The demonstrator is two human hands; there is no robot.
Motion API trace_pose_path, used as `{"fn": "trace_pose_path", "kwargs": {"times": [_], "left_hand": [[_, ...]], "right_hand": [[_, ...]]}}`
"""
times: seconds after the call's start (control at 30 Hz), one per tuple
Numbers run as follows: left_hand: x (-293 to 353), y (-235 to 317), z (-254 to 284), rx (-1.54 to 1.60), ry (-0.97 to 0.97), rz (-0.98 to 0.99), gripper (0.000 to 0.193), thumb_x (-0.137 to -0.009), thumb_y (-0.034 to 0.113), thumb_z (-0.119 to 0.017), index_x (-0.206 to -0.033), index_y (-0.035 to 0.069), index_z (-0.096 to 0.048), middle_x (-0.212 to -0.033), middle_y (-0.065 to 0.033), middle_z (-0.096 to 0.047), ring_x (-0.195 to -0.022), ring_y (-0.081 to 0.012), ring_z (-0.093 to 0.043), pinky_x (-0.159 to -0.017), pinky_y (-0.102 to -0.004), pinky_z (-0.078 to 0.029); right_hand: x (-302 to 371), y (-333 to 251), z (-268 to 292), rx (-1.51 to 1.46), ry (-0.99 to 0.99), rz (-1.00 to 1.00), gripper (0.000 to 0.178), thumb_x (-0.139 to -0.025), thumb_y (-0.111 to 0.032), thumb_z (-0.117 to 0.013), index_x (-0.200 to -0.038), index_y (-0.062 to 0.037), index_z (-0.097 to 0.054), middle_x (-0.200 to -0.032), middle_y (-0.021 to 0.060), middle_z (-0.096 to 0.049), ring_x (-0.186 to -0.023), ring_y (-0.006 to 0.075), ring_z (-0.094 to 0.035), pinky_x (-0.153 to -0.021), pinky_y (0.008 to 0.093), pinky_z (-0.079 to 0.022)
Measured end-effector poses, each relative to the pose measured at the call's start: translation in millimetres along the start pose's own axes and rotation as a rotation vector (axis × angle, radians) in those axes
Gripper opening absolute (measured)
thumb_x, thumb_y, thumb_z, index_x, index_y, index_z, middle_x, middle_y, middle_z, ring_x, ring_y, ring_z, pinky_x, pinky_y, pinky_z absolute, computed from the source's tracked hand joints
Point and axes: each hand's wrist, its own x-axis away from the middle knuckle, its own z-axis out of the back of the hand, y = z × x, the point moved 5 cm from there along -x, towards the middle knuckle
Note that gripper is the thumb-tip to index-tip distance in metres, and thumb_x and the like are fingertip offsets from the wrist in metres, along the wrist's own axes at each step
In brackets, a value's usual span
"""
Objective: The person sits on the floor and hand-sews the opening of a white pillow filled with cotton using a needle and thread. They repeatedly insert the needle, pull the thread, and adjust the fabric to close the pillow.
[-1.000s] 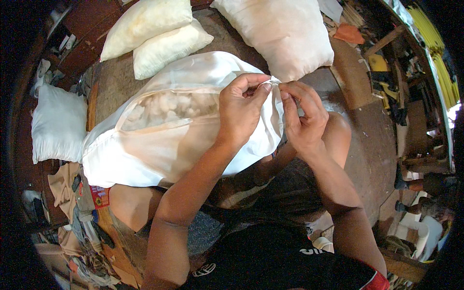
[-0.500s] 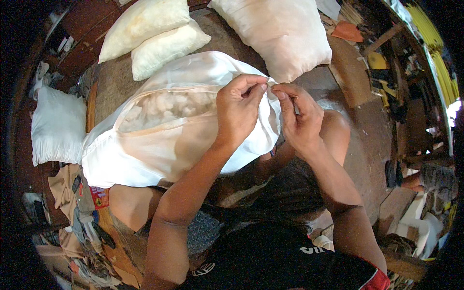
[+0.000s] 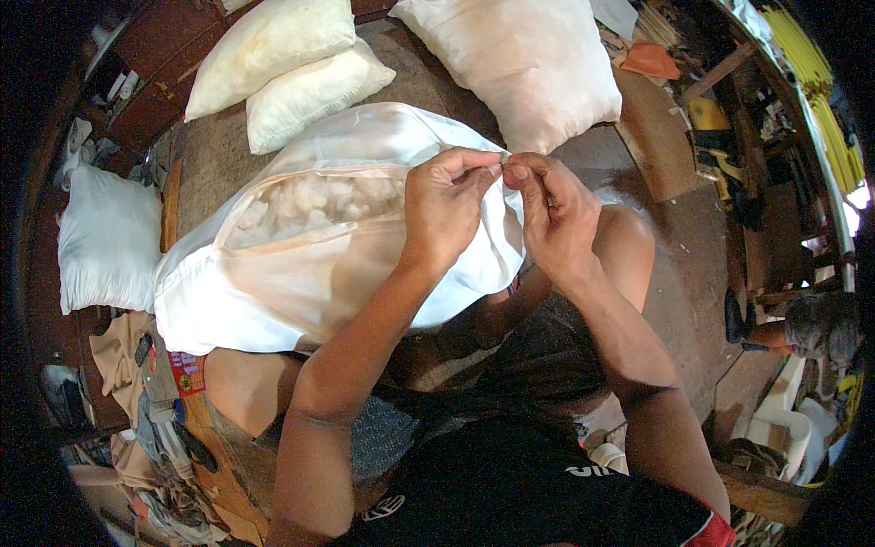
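A large white pillow case (image 3: 273,296) lies across my lap, with a long slit in its upper side. White fluffy stuffing (image 3: 314,208) shows through the slit. My left hand (image 3: 444,208) pinches the cloth near the right end of the case, thumb and forefinger together. Close against it, my right hand (image 3: 561,217) is closed in a pinch, its fingertips nearly touching the left ones. What the right fingertips hold is too small to make out.
Two cream pillows (image 3: 273,55) lie beyond the case, with a big white pillow (image 3: 524,68) to their right. Another white pillow (image 3: 108,239) stands at the left. Cloth scraps (image 3: 123,360) pile up below it. A cluttered wooden shelf (image 3: 779,232) runs along the right side.
My right hand has moved slightly left, and its fingers have curled in closer to the left fingertips. The left hand keeps its pinch on the case.
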Motion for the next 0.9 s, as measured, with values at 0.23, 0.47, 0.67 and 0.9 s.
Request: {"fn": "trace_pose_path", "kwargs": {"times": [0.23, 0.47, 0.67, 0.9], "left_hand": [[0, 2, -1, -0.083, -0.015, -0.002, 0.011, -0.093, -0.001, -0.070, -0.103, -0.004, -0.075, -0.100, -0.0102, -0.076, -0.091, -0.0128, -0.070, -0.085, -0.0257, -0.054], [3, 11, -4, -0.084, 0.014, -0.069, 0.016, -0.094, 0.003, -0.071, -0.108, -0.005, -0.071, -0.100, -0.0103, -0.076, -0.089, -0.0120, -0.070, -0.083, -0.0246, -0.054], [1, 17, -5, -0.082, 0.034, -0.058, 0.018, -0.092, 0.010, -0.074, -0.103, -0.004, -0.073, -0.094, -0.0111, -0.077, -0.079, -0.0110, -0.069, -0.074, -0.0275, -0.055], [8, 26, -8, -0.238, 0.009, -0.276, 0.018, -0.093, 0.013, -0.073, -0.104, -0.002, -0.075, -0.083, -0.0132, -0.075, -0.072, -0.0111, -0.067, -0.069, -0.0280, -0.054]], "right_hand": [[0, 0, -5, 0.064, 0.031, 0.105, 0.007, -0.094, -0.004, -0.068, -0.100, -0.0029, -0.071, -0.088, 0.0149, -0.072, -0.078, 0.0302, -0.072, -0.068, 0.0374, -0.056], [0, -2, 0, 0.029, 0.064, 0.094, 0.010, -0.092, -0.004, -0.068, -0.101, -0.0018, -0.072, -0.095, 0.0157, -0.074, -0.085, 0.0312, -0.073, -0.074, 0.0370, -0.057], [3, 6, 9, -0.096, 0.137, 0.022, 0.013, -0.093, -0.004, -0.069, -0.103, -0.0010, -0.075, -0.099, 0.0152, -0.077, -0.089, 0.0241, -0.075, -0.080, 0.0336, -0.058], [-1, 0, 7, -0.027, 0.111, 0.113, 0.016, -0.090, -0.002, -0.070, -0.105, -0.0007, -0.076, -0.098, 0.0154, -0.075, -0.090, 0.0254, -0.073, -0.081, 0.0339, -0.057]]}}
